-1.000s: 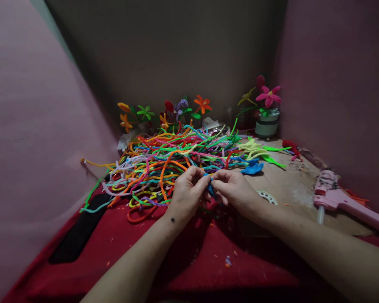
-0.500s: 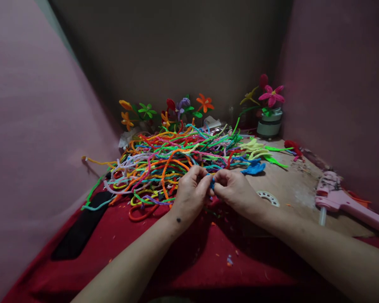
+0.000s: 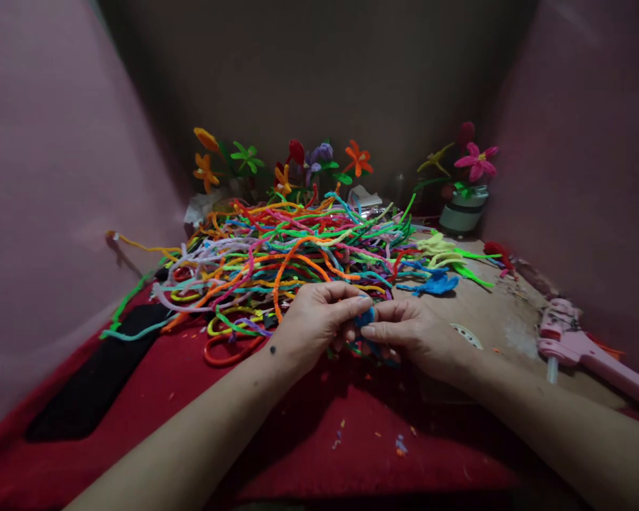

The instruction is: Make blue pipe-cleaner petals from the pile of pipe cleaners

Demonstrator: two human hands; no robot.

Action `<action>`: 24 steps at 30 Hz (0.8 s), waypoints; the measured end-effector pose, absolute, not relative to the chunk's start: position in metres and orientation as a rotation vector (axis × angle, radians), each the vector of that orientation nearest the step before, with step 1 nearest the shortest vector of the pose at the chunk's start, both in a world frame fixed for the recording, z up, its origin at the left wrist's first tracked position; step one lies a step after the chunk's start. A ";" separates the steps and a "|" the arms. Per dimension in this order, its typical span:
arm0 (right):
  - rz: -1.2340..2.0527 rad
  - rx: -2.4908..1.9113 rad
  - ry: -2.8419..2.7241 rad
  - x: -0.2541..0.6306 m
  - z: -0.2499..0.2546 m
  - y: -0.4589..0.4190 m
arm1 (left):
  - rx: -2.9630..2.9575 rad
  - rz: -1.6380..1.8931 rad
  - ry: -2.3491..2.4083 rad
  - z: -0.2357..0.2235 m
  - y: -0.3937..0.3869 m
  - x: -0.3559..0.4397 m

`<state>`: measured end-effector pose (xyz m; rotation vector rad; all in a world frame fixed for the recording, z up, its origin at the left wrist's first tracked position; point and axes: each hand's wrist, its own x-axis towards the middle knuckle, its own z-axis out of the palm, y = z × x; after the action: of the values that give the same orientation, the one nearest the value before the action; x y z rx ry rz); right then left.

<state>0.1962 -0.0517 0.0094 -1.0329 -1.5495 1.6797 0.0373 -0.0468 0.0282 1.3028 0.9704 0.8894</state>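
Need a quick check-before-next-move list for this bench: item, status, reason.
1. Left grip on the blue fuzzy piece: ok, thumb and fingers pinch it.
2. Right grip on the same piece: ok, thumb against it, beside the left.
3. Full shape of that piece visible: cannot tell, fingers hide much of it.
4. Other blue piece clear of both hands: ok, it lies beyond the right one.
5. Pink glue gun clear of the right forearm: cannot tell, they appear close in this single view.
6. Red cloth free of scraps: not ok, small bits lie on it.
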 end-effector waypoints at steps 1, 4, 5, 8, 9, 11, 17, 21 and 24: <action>1.695 -1.035 -1.553 0.197 0.010 -0.052 | 1.277 0.896 0.962 0.028 -0.047 0.037; 1.665 -1.110 -1.575 0.198 0.010 -0.053 | 1.332 0.984 1.046 0.027 -0.049 0.039; 1.643 -1.143 -1.577 0.198 0.010 -0.053 | 1.427 1.031 1.092 0.026 -0.050 0.039; 1.590 -1.196 -1.574 0.198 0.011 -0.053 | 1.721 1.133 1.166 0.026 -0.051 0.039; 1.572 -1.195 -1.585 0.198 0.012 -0.053 | 1.738 1.129 1.162 0.026 -0.050 0.039; 1.514 -1.186 -1.643 0.199 0.016 -0.052 | 1.663 1.065 1.140 0.027 -0.049 0.040; 1.471 -1.151 -1.680 0.203 0.022 -0.047 | 1.658 1.114 1.154 0.027 -0.048 0.046; 1.562 -1.078 -1.602 0.205 0.028 -0.045 | 1.667 1.191 1.129 0.029 -0.049 0.051; 1.600 -1.014 -1.598 0.209 0.040 -0.043 | 1.636 1.228 1.139 0.040 -0.049 0.057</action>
<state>0.2095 -0.0431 0.0398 -1.0139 -1.5984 1.6004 0.0569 -0.0493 0.0405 1.6363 1.1385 1.2282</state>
